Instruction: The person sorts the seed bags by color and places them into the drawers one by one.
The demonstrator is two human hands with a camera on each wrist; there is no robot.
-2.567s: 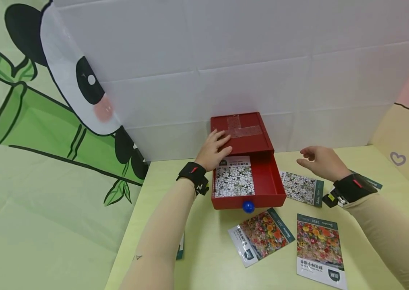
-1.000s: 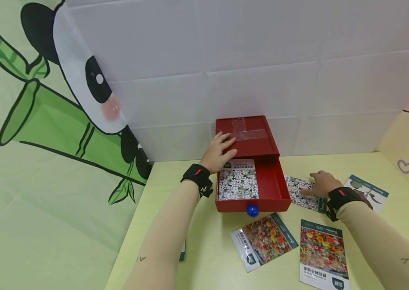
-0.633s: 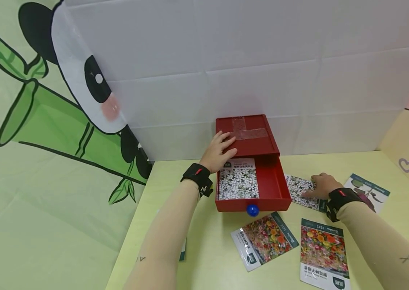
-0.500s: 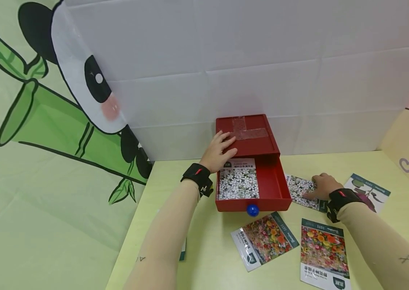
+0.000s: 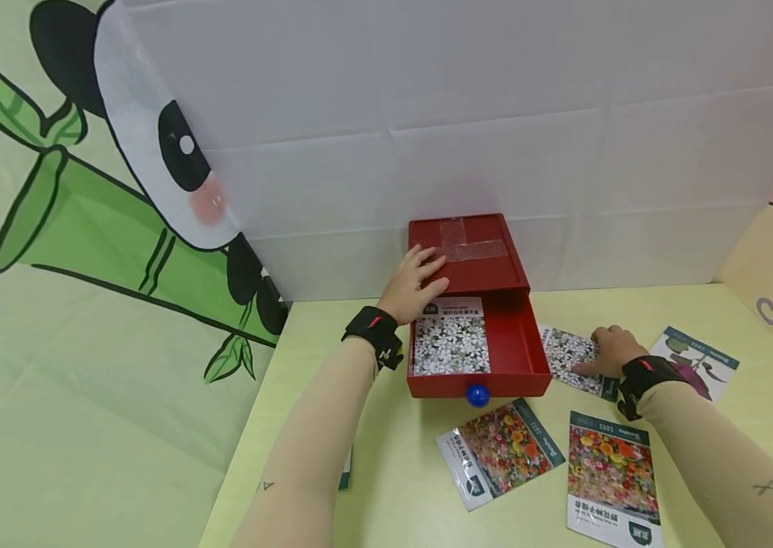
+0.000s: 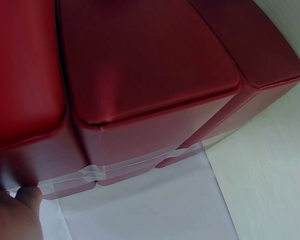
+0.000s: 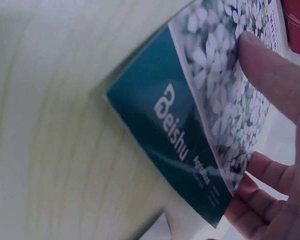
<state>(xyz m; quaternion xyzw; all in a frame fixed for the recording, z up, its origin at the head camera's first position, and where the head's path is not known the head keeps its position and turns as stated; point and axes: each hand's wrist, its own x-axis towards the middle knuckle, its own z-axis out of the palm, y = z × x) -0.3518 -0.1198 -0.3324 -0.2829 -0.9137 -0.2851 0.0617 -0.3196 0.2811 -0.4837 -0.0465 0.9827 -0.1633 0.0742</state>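
Observation:
My left hand point(image 5: 412, 289) rests on the top of a red drawer box point(image 5: 478, 272), its fingers straight. The box's drawer point(image 5: 518, 342) is pulled out toward me, with a blue knob point(image 5: 478, 395) on its front. Inside it, on the left, lies a white-flower seed packet point(image 5: 451, 346). Just right of the drawer, my right hand point(image 5: 614, 352) pinches another white-flower seed packet point(image 5: 567, 350). The right wrist view has the thumb on this packet's point(image 7: 175, 135) face and the fingers at its edge. Its green end looks slightly lifted there.
Two colourful-flower seed packets point(image 5: 511, 453) point(image 5: 612, 472) lie in front of the box on the pale yellow table point(image 5: 393, 495). Beyond my right wrist is a packet with a purple picture point(image 5: 698, 365). My left forearm mostly covers another packet point(image 5: 345, 472). A white backdrop point(image 5: 482, 137) stands behind.
My right hand has come down from above the table onto the white-flower packet beside the drawer, and barely moves over the last second. The left hand has stayed on the box.

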